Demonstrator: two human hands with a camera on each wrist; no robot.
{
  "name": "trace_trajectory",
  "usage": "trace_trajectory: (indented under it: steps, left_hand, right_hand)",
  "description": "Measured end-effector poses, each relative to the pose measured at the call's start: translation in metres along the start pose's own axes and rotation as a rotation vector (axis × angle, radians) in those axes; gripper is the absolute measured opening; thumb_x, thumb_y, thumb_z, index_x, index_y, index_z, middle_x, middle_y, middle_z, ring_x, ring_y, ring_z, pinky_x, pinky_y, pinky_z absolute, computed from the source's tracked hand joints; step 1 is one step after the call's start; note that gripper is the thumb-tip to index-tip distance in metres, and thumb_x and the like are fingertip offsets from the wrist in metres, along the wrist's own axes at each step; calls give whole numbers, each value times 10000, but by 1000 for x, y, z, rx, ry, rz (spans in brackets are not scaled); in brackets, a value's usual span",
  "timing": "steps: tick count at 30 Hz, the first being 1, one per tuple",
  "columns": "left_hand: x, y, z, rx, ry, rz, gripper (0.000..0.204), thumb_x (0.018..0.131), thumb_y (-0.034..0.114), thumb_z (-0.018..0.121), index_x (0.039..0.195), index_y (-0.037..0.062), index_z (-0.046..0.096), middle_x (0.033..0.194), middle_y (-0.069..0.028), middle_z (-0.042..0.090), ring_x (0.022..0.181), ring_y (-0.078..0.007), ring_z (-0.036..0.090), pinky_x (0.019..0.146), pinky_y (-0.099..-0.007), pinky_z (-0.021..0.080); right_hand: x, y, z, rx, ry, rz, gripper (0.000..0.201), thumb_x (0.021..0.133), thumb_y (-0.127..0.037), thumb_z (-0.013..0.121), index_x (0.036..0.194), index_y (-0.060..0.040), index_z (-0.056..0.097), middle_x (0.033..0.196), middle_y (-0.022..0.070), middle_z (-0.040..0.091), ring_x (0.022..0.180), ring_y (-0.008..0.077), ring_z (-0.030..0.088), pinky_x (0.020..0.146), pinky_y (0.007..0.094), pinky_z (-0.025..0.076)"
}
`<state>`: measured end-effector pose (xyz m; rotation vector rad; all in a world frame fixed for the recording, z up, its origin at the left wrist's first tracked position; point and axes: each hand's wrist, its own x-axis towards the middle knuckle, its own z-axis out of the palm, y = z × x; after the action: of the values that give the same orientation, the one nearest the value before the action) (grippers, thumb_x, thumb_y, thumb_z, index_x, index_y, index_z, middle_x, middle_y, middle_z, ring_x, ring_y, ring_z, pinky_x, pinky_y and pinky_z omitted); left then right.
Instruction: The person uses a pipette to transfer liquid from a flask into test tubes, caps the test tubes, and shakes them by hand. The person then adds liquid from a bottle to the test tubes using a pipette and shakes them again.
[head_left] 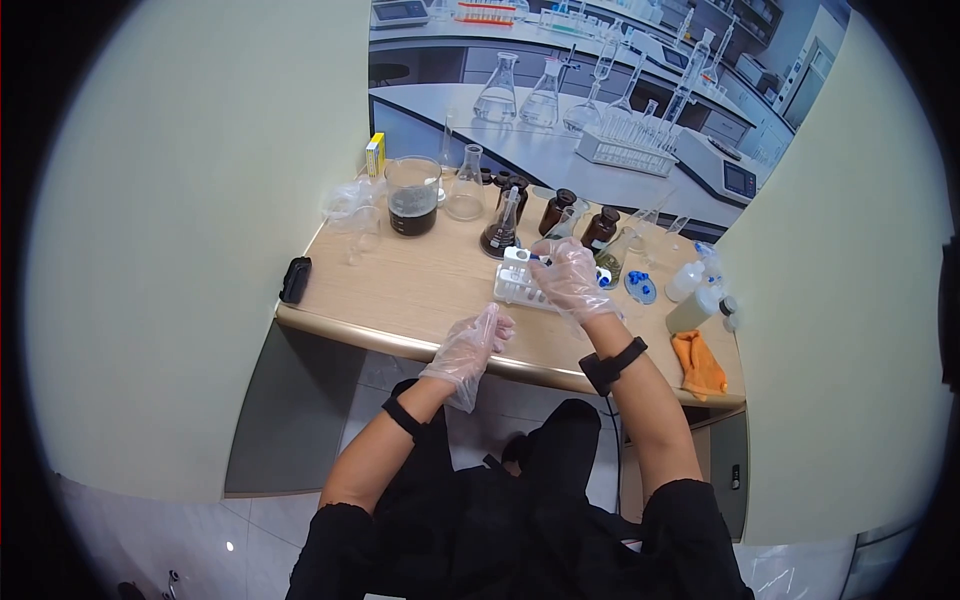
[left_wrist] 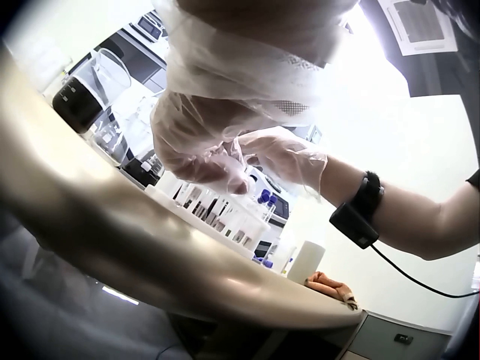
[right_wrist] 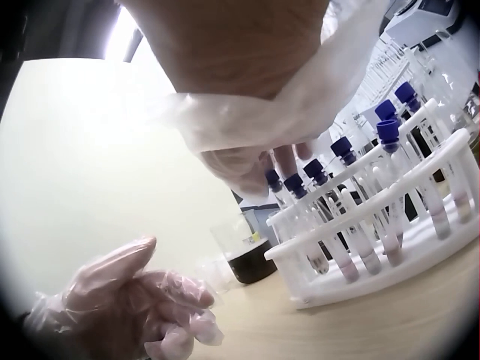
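A white rack (right_wrist: 360, 277) holds several test tubes with blue caps (right_wrist: 343, 147) and small pale or pinkish contents at their bottoms. The gloved right hand (head_left: 572, 280) is over the rack; in the right wrist view its fingertips are at the blue cap (right_wrist: 271, 178) of the end tube, seeming to pinch it, though the hand partly hides the contact. The gloved left hand (head_left: 470, 345) is in front of the rack near the table's front edge, its fingers loosely bent, holding nothing (right_wrist: 142, 304).
Behind the rack are a beaker of dark liquid (head_left: 412, 215), an empty conical flask (head_left: 465, 195), a flask of dark liquid (head_left: 498, 238) and brown bottles (head_left: 557, 212). To the right lie a dish of blue caps (head_left: 641, 288), plastic bottles (head_left: 690, 310) and an orange cloth (head_left: 700, 363).
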<state>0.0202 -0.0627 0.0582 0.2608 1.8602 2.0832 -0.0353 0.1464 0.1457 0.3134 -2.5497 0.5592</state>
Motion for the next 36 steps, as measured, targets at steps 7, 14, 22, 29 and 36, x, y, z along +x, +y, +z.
trace_trajectory:
  steps: [7,14,22,29,36]
  left_hand:
    - [-4,2,2,-15,-13,-22,532,1138,439,463,1103,-14,740,914,-78,736,738,-100,639,733,-253,532]
    - [-6,2,-1,0,2,-32,515,1134,432,480,1099,-12,740,922,-84,736,742,-107,643,737,-256,535]
    - [-5,-3,2,-28,-6,-28,469,1128,396,516,1079,-16,736,915,-81,730,744,-111,643,733,-256,538]
    - [-3,-9,-1,-27,-6,-27,452,1126,375,527,1071,-24,732,904,-75,719,747,-106,639,718,-248,535]
    - [-10,6,-1,126,78,22,367,1104,333,567,1216,9,698,959,-58,710,793,-113,635,740,-250,525]
  right_hand:
    - [5,-6,6,-106,-128,65,177,873,-247,733,943,-93,785,946,222,730,1002,386,690,884,491,550]
    - [6,8,17,-125,-90,87,158,854,-226,733,925,-93,781,918,195,741,955,380,684,874,487,545]
    - [8,-6,11,-73,-101,-49,140,829,-228,754,918,-126,791,1102,104,754,1153,350,646,974,465,544]
    - [19,5,33,-134,-214,46,106,816,-206,785,866,-113,787,1140,105,758,1176,349,637,992,457,540]
    - [18,-4,7,-61,-43,-41,112,825,-202,783,845,-94,766,1031,124,754,1075,355,665,927,462,546]
